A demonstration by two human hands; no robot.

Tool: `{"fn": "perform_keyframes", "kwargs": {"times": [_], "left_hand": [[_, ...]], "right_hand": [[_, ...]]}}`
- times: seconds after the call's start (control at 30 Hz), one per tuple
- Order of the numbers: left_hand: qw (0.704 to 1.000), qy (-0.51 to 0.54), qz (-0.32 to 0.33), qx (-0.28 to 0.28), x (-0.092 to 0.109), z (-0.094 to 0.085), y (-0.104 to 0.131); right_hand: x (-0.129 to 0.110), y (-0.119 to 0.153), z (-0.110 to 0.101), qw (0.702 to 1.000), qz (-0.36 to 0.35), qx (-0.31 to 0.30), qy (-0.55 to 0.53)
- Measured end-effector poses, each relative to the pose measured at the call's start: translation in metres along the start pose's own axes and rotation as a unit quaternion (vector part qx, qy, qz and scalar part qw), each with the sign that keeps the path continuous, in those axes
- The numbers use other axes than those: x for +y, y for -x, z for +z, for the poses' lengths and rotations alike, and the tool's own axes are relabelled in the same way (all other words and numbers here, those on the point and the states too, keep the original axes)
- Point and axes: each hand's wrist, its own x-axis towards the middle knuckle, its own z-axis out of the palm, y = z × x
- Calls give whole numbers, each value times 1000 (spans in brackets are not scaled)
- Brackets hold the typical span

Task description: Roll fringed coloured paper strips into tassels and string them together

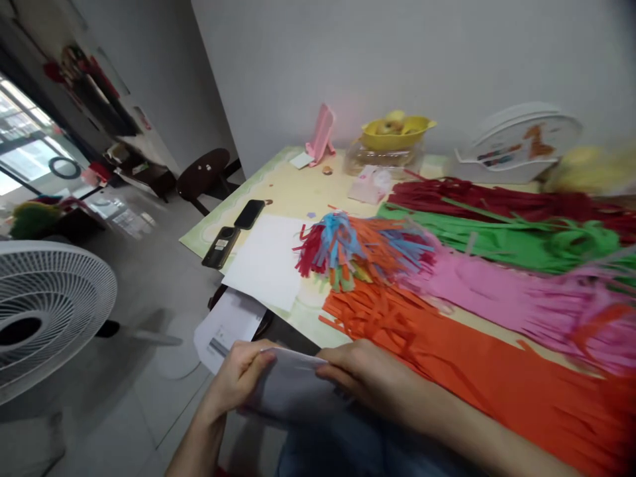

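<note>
Between my two hands, over my lap, is a folded sheet of paper (pixel 293 381). My left hand (pixel 243 374) pinches its top left part, thumb on the near side. My right hand (pixel 352 368) grips the right part, with thumb and fingers pressed together and slightly blurred. Just past my left hand, a printed sheet (pixel 229 324) sticks out below the table edge. Blank white paper (pixel 268 258) lies on the table. Beside it sits a multicoloured bunch of cut strips (pixel 348 245). Orange fringed sheets (pixel 462 358) spread out to the right of my right hand.
Pink (pixel 487 285), green (pixel 477 235) and dark red (pixel 457 199) fringed material covers the table's right side. Two phones (pixel 221 246) lie at the left edge. A pink stand (pixel 322 132) and yellow fruit basket (pixel 397 134) are at the back. A fan (pixel 54 311) stands left.
</note>
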Motion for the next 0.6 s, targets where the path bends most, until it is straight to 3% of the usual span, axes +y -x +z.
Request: {"fn": "perform_keyframes", "kwargs": {"times": [0.1,0.2,0.27,0.33,0.4,0.5,0.6], "left_hand": [[999,-36,-31,6,-18,-18,13],[995,-72,-69,-24,-35,-25,15],[990,-103,-81,-46,-45,-25,11],[987,-141,-61,-38,-53,-22,5],[983,-185,-3,7,-60,-19,-3],[964,-242,83,73,-70,-18,-15],[951,-299,71,42,-83,-17,-29]], "right_hand": [[3,-29,3,999,-15,-37,-12],[18,-71,-1,994,-28,51,90],[32,-101,3,974,-54,120,184],[48,-121,12,957,-68,124,253],[64,-128,20,947,-62,105,299],[80,-116,18,937,-54,82,335],[85,-104,5,937,-50,74,337]]}}
